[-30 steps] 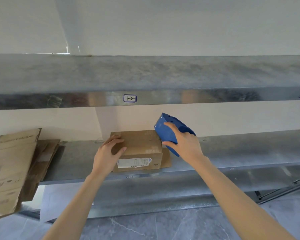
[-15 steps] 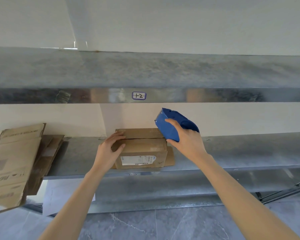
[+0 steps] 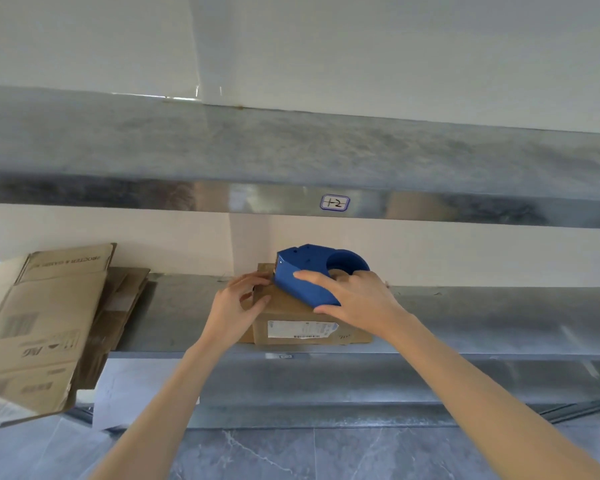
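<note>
A small brown cardboard box with a white label on its front sits on the middle metal shelf. My right hand grips a blue tape dispenser and holds it down on the box's top, its nose towards the left end. My left hand holds the box's left top corner, fingers curled over the edge. The box's far side is hidden behind the dispenser.
Flattened cardboard boxes lean at the shelf's left end and hang past its front edge. An upper metal shelf with a handwritten label runs overhead. A lower shelf and grey tiled floor lie below.
My right hand has brought the blue dispenser down from above the box's right end onto its top, towards the left. My left hand stays on the left corner. The view has tilted upward.
</note>
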A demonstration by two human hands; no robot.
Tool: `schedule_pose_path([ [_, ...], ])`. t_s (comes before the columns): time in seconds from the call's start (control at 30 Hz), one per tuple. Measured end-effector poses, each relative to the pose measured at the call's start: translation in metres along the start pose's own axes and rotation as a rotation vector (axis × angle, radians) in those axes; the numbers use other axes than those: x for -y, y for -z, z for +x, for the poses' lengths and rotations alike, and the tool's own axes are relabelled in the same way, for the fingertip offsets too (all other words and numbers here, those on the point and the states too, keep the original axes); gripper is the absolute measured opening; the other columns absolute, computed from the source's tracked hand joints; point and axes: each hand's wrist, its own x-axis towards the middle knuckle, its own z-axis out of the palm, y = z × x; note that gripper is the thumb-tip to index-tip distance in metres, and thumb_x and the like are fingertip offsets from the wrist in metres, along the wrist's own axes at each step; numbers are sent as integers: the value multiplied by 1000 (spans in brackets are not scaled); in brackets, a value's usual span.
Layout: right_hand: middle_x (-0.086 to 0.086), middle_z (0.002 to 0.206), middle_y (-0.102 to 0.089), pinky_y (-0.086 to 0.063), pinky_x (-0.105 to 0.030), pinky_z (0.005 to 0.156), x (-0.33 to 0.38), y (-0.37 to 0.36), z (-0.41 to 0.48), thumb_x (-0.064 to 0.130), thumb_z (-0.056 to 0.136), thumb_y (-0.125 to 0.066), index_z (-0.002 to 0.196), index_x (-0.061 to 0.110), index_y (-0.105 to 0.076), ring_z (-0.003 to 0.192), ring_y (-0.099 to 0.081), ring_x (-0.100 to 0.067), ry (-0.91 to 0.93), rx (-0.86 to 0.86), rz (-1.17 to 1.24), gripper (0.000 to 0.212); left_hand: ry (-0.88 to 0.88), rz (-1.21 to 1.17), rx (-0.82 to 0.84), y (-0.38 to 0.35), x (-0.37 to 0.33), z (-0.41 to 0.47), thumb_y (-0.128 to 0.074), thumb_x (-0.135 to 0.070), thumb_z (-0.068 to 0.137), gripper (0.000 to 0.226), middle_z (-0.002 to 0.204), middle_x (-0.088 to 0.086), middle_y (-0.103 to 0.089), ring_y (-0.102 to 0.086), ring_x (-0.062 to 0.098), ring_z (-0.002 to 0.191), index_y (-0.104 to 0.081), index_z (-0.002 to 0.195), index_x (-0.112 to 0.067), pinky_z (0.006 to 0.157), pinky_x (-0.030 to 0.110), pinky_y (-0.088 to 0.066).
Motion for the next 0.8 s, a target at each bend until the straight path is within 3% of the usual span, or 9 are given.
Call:
schedule_pose_path([
  [0.1,4,80,-68,-38,-27,51,-2,-2,2,57,91,-57,148,53,0,56,-48,-18,-2,114,33,81,-1,57,21,11,0,11,-72,-10,84,33,115,-16,-68,-59,2,109,-70,114,-25,95,17,-43],
  [0.17,5,94,-71,-43,-27,57,-4,-6,3,58,90,-56,143,59,10,75,-63,-18,-2,152,108,85,-6,56,5,18,-4,22,-72,-15,83,36,117,-18,-66,-57,1,110,-67,116,-29,93,12,-39],
  [0.27,9,101,-72,-39,-24,58,-3,-7,5,57,87,-61,142,61,9,86,-67,-14,2,150,135,88,0,-47,50,25,-15,40,-71,-20,87,34,118,-24,-65,-56,-1,115,-66,118,-30,98,19,-39],
  [0.33,11,102,-72,-32,-21,55,-3,-6,5,55,84,-66,144,59,2,79,-66,-11,-2,120,119,90,-14,-60,128,26,-20,49,-69,-16,88,37,120,-25,-64,-55,-4,117,-65,122,-30,100,24,-39],
  [0.43,12,95,-73,-22,-14,49,-5,-4,5,53,79,-74,146,52,-10,65,-59,-7,-7,86,139,93,-30,-18,272,25,-20,59,-60,-8,92,44,126,-23,-62,-52,-7,121,-61,129,-31,100,16,-37],
  [0.5,14,95,-72,-25,-16,49,-7,-5,6,52,79,-74,145,53,-11,62,-53,-7,-14,94,181,92,-49,4,342,25,-21,63,-53,-1,91,50,126,-24,-62,-51,-10,119,-60,130,-31,96,7,-36],
  [0.63,13,99,-70,-27,-19,52,-11,-6,8,54,83,-70,144,58,-8,64,-41,-6,-15,141,215,87,-62,-12,378,24,-23,68,-50,7,87,51,120,-19,-66,-56,-9,113,-64,127,-22,95,9,-41],
  [0.73,14,103,-69,-33,-20,56,-14,-6,10,55,84,-67,143,61,-5,71,-49,-7,-26,178,259,85,-56,-22,348,20,-26,69,-50,12,85,51,117,-15,-66,-57,-12,109,-64,124,-20,93,6,-40],
  [0.8,14,109,-68,-39,-23,62,-16,-7,10,57,86,-64,141,64,0,81,-60,-13,-27,201,270,84,-26,-55,326,17,-27,70,-48,16,83,49,111,-9,-69,-62,-5,104,-66,115,-17,89,12,-46],
])
